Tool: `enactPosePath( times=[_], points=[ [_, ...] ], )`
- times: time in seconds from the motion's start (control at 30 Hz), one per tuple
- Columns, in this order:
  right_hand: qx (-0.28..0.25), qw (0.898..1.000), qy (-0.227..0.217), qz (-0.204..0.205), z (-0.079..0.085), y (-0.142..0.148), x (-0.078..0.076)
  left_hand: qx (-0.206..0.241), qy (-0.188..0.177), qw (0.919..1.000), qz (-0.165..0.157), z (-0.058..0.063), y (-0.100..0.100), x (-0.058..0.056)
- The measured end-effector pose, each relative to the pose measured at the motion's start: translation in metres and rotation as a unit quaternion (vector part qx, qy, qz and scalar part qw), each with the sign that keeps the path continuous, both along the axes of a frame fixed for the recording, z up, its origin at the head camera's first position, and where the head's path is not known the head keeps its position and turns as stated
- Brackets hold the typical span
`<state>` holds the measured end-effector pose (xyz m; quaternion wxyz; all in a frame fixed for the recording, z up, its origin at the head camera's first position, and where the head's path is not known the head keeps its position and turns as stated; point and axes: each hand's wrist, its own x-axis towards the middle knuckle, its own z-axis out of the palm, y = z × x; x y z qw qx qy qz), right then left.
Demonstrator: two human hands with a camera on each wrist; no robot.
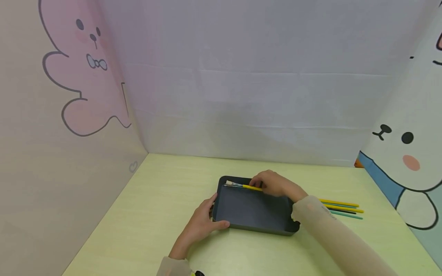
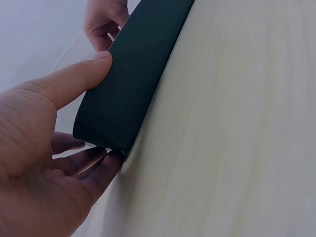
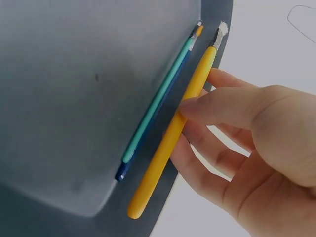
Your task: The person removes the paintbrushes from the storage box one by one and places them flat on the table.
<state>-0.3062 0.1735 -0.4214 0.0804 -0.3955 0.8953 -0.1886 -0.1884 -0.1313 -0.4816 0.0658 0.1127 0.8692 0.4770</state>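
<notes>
Tray (image 1: 255,211), dark and rectangular, one hand at each side.
Left hand (image 1: 202,220) grips its 8 o'clock corner; right hand (image 1: 274,184), nearer, pinches a yellow paintbrush (image 3: 172,133) along its 12 o'clock wall, lying 9-to-3, bristles (image 1: 229,183) toward 9.

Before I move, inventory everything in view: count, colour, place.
Tray: 1, dark grey, on table
Yellow brush: 1, yellow, over tray's far side
Teal brush: 1, teal, in tray
Blue brush: 1, dark blue, in tray
Handles: 4+, yellow, teal, black, right of tray
Table: 1, pale yellow, under tray
Backdrop: 1, pale, animal prints, around table
Left grip: 1, bare, tray's near left corner
Right grip: 1, bare, on yellow brush
Sleeves: 2, beige, at wrists
</notes>
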Motion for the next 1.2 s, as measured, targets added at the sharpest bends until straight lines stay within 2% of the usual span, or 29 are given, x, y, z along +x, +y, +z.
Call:
enactPosePath(
  times=[0.33,0.7,0.87,1.03,1.2],
  points=[
    [-0.016,1.0,-0.003,0.014,0.018,0.025,0.005,-0.001,0.005,1.0,0.003,-0.003,0.001,-0.002],
    [-0.001,1.0,-0.01,-0.001,0.029,0.056,0.017,-0.003,0.005,1.0,0.004,-0.004,0.002,-0.002],
    [-0.014,1.0,-0.007,0.001,0.035,0.069,0.022,-0.001,0.005,1.0,0.003,-0.003,0.002,-0.001],
    [-0.02,1.0,0.003,0.007,0.037,0.088,0.027,0.001,0.004,1.0,0.003,-0.002,0.001,0.0],
    [-0.011,1.0,-0.002,-0.006,0.036,0.107,0.034,0.0,0.008,1.0,-0.002,-0.002,0.001,0.001]
  ],
)
